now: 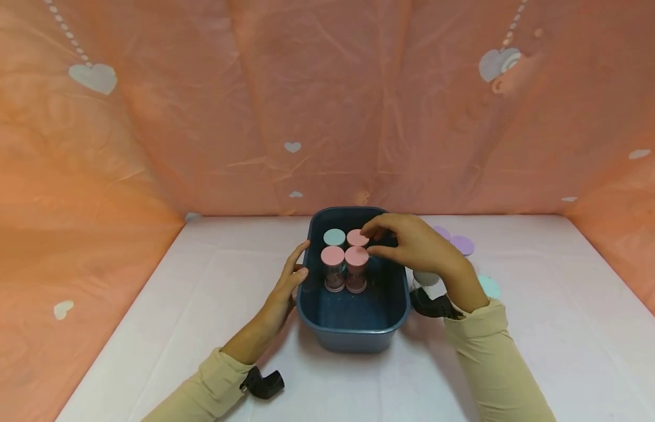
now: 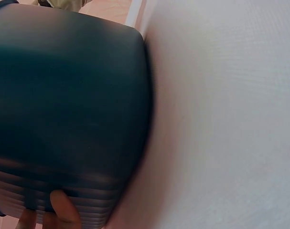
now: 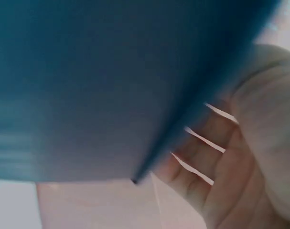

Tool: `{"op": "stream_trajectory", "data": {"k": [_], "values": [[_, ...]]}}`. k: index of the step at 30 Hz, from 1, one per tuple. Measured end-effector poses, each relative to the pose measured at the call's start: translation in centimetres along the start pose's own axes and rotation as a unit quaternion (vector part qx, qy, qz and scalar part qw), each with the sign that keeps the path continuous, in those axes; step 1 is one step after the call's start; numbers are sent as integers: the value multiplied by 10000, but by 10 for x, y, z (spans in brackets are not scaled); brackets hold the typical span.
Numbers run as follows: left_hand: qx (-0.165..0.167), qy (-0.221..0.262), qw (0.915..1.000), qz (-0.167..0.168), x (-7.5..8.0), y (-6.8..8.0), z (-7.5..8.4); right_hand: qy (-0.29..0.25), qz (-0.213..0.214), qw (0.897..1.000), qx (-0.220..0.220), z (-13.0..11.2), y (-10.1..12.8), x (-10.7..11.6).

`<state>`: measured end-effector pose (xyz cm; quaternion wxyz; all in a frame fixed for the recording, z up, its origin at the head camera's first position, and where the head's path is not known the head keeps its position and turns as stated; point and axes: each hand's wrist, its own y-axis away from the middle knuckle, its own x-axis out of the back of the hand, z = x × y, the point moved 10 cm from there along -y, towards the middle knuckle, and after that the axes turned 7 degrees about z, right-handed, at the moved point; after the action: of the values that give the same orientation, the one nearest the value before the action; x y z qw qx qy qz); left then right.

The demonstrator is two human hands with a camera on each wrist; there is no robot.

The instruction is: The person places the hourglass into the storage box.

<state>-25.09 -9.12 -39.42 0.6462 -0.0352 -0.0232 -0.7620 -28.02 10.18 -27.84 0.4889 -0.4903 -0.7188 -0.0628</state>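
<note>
A dark blue plastic bin (image 1: 353,341) stands on the table. Inside it, toward the far left, are a mint-lidded jar (image 1: 334,237) and three pink-lidded jars, with the front left pink-lidded jar (image 1: 333,256) showing clear sides. My left hand (image 1: 281,295) touches the bin's left side from outside, and its fingertips (image 2: 63,207) rest against the ribbed wall in the left wrist view. Over the bin's right rim reaches my right hand (image 1: 411,243), thumb and index finger apart beside the rear right pink-lidded jar (image 1: 356,237). I see nothing held in it; the right wrist view is blurred.
To the right of the bin, partly behind my right arm, are purple lids (image 1: 462,245), a mint lid (image 1: 488,286) and a whitish-topped container (image 1: 426,278). An orange sheet with hearts (image 1: 327,105) hangs behind the white-covered table (image 1: 227,281) and along both sides.
</note>
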Motion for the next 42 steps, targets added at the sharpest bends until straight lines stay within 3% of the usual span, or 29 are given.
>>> {"op": "stream_trajectory", "data": {"k": [6, 18, 28, 34, 42], "values": [[-51, -33, 10000, -15, 1, -1, 2, 92, 443, 9989, -156, 6, 14, 34], [-7, -27, 10000, 37, 0, 2, -1, 511, 67, 9973, -525, 28, 52, 51], [116, 129, 9998, 8, 0, 3, -1, 704, 209, 9941, -794, 52, 75, 76], [102, 117, 9999, 20, 1, 4, -1, 737, 261, 9917, -1019, 80, 80, 78], [54, 53, 10000, -14, 0, 2, 0, 337, -77, 9857, -1652, 111, 92, 66]]}}
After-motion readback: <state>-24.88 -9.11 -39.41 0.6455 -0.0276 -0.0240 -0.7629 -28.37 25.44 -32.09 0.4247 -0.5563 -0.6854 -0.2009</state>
